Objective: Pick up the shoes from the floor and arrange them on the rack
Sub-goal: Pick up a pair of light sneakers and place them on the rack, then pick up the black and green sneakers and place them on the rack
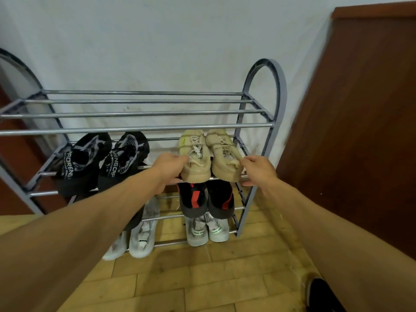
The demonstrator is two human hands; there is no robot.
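Pale wall up at 12 o'clock, a brown door leaning in at 3, wood-block floor underfoot, and the grey rack square in the middle. Both arms are out to its second tier, right-hand end. The left beige shoe and right beige shoe sit touching side by side, toes to the wall at 12, heels hanging just over the front rail at 6. So the long axis runs straight away from the person, heels nearest the fingers. The left hand comes in from 9, fingers curled and pinching its shoe at the collar. The right hand comes in from 3, thumb on the heel collar, fingers curled beneath; whether they also touch the rail I can't tell. Each hand owns the nearer shoe, and my read is a short push toward 12 seats the pair. The black pair shares the tier at 9, the black-and-red pair sits below, white shoes at the bottom. One dark shoe shows on the floor at 5; possibly worn, hard to say.
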